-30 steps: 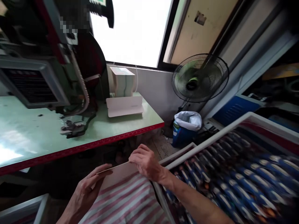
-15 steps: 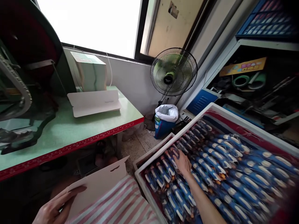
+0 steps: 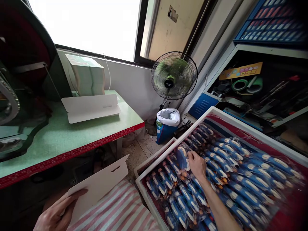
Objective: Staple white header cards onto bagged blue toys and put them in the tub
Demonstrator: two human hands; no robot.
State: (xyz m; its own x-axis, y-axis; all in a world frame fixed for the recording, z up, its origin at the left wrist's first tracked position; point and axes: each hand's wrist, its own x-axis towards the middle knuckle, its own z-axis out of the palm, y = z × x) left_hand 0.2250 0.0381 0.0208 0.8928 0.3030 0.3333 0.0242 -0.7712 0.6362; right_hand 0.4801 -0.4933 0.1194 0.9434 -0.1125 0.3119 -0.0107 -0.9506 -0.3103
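Note:
My left hand (image 3: 57,210) grips the near end of a folded white card (image 3: 103,184) with a cut slot at its far end; thumb and fingers pinch it above my lap. Over the crate, my right hand (image 3: 197,165) is closed on the edge of a blue-and-white item in a clear plastic bag (image 3: 182,157); its exact kind cannot be told. Below and around it, rows of similar bagged blue-and-white items (image 3: 179,208) fill the white-rimmed crate (image 3: 154,166).
A green table (image 3: 91,136) with a red edge carries white cards (image 3: 93,109), a tall paper stack (image 3: 88,77) and a dark machine at left. A fan (image 3: 169,81) and an open bag (image 3: 166,131) stand beyond. Shelves (image 3: 271,48) rise at right.
My right hand has lifted a bagged item from the row and tilted it, shifting slightly right. My left hand still holds the card. The view has turned slightly.

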